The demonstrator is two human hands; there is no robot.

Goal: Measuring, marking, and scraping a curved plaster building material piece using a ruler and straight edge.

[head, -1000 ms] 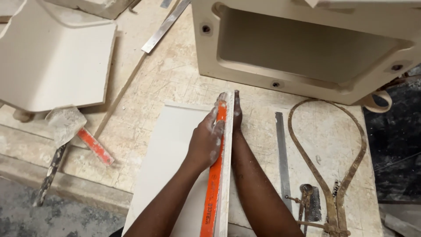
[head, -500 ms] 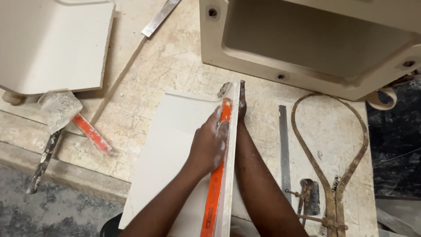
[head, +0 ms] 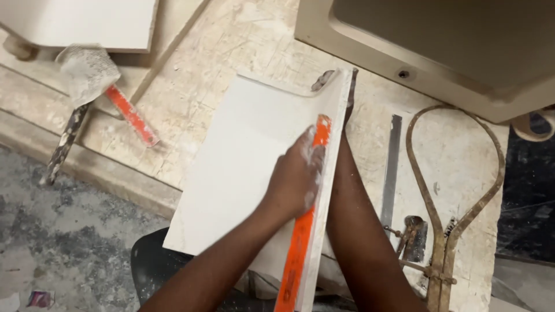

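Observation:
A white rectangular slab [head: 243, 156] lies on the dusty bench, its near end sticking out past the bench edge. An orange straightedge [head: 298, 254] runs along the slab's right edge. My left hand [head: 296, 176], dusted white, lies curled on top of the straightedge and presses it onto the slab. My right arm runs along the slab's right side. My right hand [head: 347, 95] is mostly hidden behind that edge, and its fingertips wrap around the slab's far right corner.
A thin steel ruler [head: 392, 167] and large rusty calipers [head: 451, 225] lie to the right. A big beige cast [head: 439, 52] fills the upper right. An orange-handled scraper [head: 130, 115], a plaster-caked tool [head: 84, 72] and a white mould [head: 87, 23] sit left. Grey floor [head: 63, 242] lies below.
The view has moved in closer and shifted, so the slab sits more slanted in the picture. Both hands keep their places on the straightedge and the slab.

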